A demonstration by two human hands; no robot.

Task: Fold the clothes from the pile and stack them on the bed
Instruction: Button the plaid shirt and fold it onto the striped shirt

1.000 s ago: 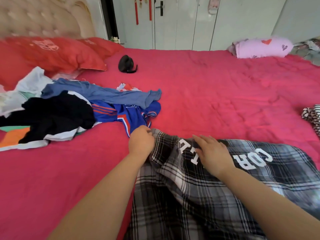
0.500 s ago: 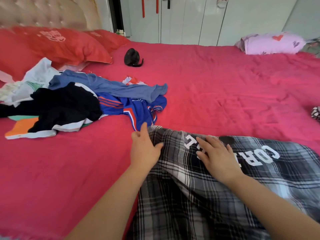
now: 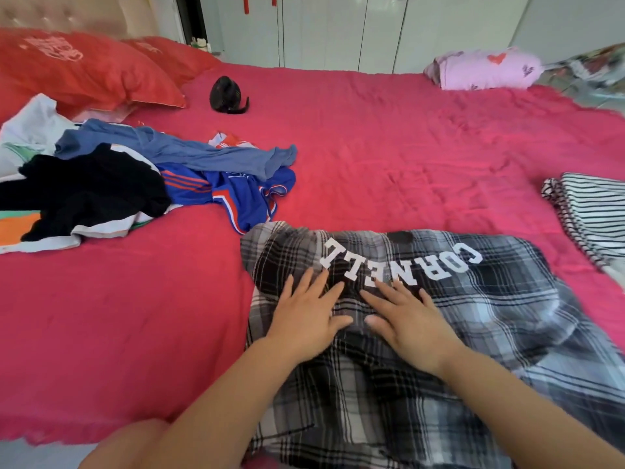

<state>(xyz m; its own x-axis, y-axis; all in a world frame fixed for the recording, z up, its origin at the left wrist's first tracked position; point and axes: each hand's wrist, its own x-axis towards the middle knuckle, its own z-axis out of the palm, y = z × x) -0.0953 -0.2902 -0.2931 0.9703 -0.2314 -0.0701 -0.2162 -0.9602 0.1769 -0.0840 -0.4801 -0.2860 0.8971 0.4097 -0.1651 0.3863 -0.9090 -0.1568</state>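
Fig. Head view, flattening stage. L hand (image 3: 304,319) and R hand (image 3: 409,319) lie palm-down side by side, fingers spread and straight, thumbs close together, pressing the plaid (image 3: 500,319). Nothing is pinched. The plaid lies on the bed (image 3: 406,157) under both hands and runs back toward the wearer, w/ white lettering just beyond the fingertips. It is still rumpled, esp. right of the R hand. The pile (image 3: 142,184) sits ahead and well left of the L hand: black, blue, grey-blue and white items, all loose. A striped item (image 3: 595,211) lies well right of the R hand at the frame edge; whether it is folded cannot be told. Progress, as judged: early. The plaid is laid out but no fold is made yet, no clear stack shows, and most of the pile remains.
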